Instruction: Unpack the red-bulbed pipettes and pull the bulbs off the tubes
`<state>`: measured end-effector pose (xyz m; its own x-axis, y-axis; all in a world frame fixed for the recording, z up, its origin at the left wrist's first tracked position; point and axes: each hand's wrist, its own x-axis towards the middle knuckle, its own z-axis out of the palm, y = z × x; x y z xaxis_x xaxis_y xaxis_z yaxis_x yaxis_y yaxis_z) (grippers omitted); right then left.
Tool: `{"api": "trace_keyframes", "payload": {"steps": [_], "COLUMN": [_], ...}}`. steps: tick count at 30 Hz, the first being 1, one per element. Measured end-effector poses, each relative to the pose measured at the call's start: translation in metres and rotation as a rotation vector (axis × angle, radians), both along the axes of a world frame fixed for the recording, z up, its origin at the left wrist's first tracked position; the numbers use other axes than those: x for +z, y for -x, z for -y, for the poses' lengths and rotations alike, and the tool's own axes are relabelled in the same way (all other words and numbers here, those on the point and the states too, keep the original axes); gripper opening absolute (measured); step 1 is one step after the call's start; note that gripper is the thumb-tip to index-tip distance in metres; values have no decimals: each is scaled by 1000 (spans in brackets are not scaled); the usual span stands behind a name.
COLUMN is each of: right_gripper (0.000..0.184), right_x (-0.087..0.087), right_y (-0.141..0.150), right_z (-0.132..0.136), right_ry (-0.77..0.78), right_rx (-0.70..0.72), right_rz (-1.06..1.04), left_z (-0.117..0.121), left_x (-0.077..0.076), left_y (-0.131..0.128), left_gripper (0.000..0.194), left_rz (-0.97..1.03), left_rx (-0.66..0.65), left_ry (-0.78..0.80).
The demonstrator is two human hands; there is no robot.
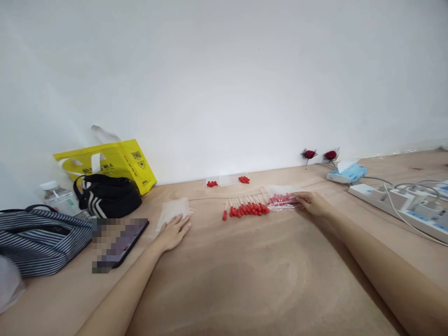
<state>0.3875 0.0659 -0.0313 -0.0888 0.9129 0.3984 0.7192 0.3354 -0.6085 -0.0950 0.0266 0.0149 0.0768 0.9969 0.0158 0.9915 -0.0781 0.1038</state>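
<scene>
Left hand point(173, 232) spread flat on translucent plastic point(171, 211), left of frame centre. Right hand point(312, 204), right of centre, fingers at edge of clear bag point(276, 190) of red-tipped sticks point(279, 200); whether pinched, cannot tell. Loose sticks point(249, 208) at mid-frame, red ends toward camera, just beside clear bag.

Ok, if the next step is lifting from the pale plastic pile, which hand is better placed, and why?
Probably the left hand: it already rests on the pale plastic pile. The right hand is farther off, at the clear bag of red-tipped sticks.
</scene>
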Motion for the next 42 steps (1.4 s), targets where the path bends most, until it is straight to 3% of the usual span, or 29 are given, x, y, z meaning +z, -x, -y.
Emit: {"api": "trace_keyframes", "payload": {"steps": [2, 5, 7, 9, 11, 13, 16, 19, 21, 23, 26, 28, 31, 34, 37, 39, 42], "right_gripper": [27, 31, 36, 36, 34, 34, 34, 31, 28, 25, 18, 14, 25, 32, 30, 35, 40], "right_x": [0, 6, 16, 29, 42, 53, 58, 47, 36, 27, 21, 22, 22, 17, 13, 13, 14], "right_y": [3, 9, 15, 23, 36, 55, 96, 139, 162, 177, 185, 182, 170, 156, 147, 146, 150], "right_z": [0, 0, 1, 5, 12, 23, 47, 72, 85, 94, 100, 100, 97, 93, 89, 86, 82], "right_ry": [-59, -285, -438, -509, -497, -416, -151, 244, 417, 576, 727, 804, 866, 699, 291, 40, -186], "right_rx": [-141, -445, -569, -566, -477, -351, -167, 65, 134, 163, 231, 277, 321, 371, 445, 510, 585], "right_rz": [-104, -414, -647, -816, -932, -1028, -1143, -1201, -1211, -1231, -1243, -1171, -959, -637, -280, -101, 100], "left_z": [1, 5, 12, 21, 32, 42, 52, 55, 55, 54, 51, 49, 43, 40, 44, 52, 65], "left_x": [-4, -3, 0, 3, 4, 4, 0, -3, -3, -3, -4, -5, -4, 0, 7, 10, 8], "left_y": [2, -5, -17, -35, -54, -71, -90, -98, -99, -98, -91, -84, -71, -62, -66, -76, -94], "left_gripper": [48, 47, 45, 42, 38, 37, 43, 55, 60, 63, 66, 60, 49, 35, 21, 22, 36], "left_rz": [36, 75, 179, 337, 504, 670, 956, 1304, 1457, 1462, 1288, 1188, 1095, 920, 745, 669, 576], "left_rx": [-21, -86, -177, -278, -347, -355, -326, -260, -192, -141, -129, -143, -202, -240, -301, -424, -679], "left_ry": [-68, -381, -511, -518, -441, -329, -127, 116, 275, 352, 317, 281, 248, 188, -19, -133, -94]}}
